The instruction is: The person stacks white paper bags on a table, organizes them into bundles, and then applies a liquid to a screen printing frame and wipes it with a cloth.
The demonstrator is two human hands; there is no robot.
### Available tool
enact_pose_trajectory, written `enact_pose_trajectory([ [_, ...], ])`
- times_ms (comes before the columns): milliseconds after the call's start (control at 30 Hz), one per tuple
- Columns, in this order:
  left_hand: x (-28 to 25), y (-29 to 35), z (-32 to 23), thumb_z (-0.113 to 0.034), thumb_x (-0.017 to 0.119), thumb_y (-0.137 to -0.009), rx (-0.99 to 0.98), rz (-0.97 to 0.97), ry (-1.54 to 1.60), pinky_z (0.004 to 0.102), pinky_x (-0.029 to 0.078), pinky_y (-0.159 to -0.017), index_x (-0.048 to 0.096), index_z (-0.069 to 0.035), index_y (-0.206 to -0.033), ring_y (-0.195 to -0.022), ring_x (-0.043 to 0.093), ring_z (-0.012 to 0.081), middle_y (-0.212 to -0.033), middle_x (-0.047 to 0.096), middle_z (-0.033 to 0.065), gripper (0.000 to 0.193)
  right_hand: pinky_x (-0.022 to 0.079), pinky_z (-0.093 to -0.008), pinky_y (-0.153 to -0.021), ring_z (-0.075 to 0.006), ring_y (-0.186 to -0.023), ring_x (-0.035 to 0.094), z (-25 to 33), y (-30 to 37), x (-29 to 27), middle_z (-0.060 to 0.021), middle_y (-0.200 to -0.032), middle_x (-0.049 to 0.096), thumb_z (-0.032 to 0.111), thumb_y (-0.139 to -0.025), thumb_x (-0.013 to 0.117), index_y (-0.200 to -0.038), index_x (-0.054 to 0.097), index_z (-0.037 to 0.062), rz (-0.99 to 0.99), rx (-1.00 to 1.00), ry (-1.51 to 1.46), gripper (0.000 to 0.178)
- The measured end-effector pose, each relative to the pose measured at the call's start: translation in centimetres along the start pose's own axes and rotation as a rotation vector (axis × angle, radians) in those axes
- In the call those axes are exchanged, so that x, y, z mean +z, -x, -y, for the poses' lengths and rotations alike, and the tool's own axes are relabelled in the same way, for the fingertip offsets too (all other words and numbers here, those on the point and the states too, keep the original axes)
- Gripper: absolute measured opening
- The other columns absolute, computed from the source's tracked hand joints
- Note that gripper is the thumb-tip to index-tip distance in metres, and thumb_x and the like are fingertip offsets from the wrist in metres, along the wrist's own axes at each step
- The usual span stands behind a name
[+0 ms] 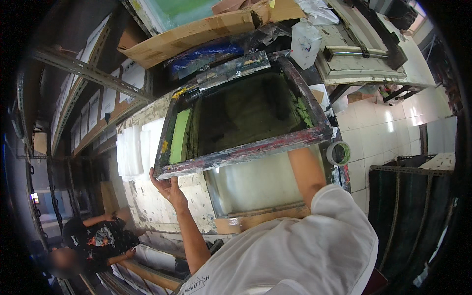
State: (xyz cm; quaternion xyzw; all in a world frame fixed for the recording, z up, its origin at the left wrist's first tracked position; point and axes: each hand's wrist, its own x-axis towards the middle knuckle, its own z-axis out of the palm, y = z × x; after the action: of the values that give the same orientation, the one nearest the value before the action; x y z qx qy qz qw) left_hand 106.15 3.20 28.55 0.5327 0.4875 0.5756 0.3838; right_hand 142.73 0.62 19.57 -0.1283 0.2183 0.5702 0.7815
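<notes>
A screen printing frame [246, 150], its wooden edges stained with ink, is raised and tilted above the table. Its dark mesh [246, 108] is bordered by green at the left and right. My left hand [170, 191] grips the frame's near left corner, fingers curled at its outer edge and thumb at the near rail. My right forearm [307, 174] reaches underneath the frame near its right end. The right hand itself is hidden there. Below the frame lies a pale, glassy printing surface [250, 189]. A clamp bar [233, 70] runs along the frame's far side.
White sheets [135, 150] lie on the paint-spotted table left of the frame. A roll of tape [338, 153] sits by the right corner. Cardboard [196, 37] stands behind. Metal shelving [98, 73] holds boxes at left. Another person [103, 238] is at lower left; a dark rack [410, 211] stands right.
</notes>
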Motion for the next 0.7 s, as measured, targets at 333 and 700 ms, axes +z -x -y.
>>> enact_pose_trajectory([
  [333,-0.6,1.8,2.3,-0.015,0.073,-0.087,0.026,-0.002,-0.034,0.0405,0.033,-0.110,0.023,-0.010,-0.150,-0.128,0.042,0.0258,-0.143,0.040,0.0149,0.081,0.042,-0.0493,-0.106,-0.0318,-0.119,0.054,0.9,7.9,-3.4,-0.0126,-0.132,0.057,0.046,-0.088,0.062,-0.122,0.060,0.0104,0.110,0.099,0.013,0.049],
  [700,-0.3,2.3,2.9,-0.011,0.070,-0.090,-0.030,-0.010,-0.033,0.0391,0.034,-0.107,0.022,-0.014,-0.151,-0.124,0.046,0.0238,-0.142,0.043,0.0131,0.078,0.041,-0.0493,-0.106,-0.0322,-0.119,0.054,1.3,2.3,-3.7,-0.0135,-0.133,0.056,0.045,-0.087,0.063,-0.122,0.060,0.0093,0.073,0.136,0.048,0.050],
])
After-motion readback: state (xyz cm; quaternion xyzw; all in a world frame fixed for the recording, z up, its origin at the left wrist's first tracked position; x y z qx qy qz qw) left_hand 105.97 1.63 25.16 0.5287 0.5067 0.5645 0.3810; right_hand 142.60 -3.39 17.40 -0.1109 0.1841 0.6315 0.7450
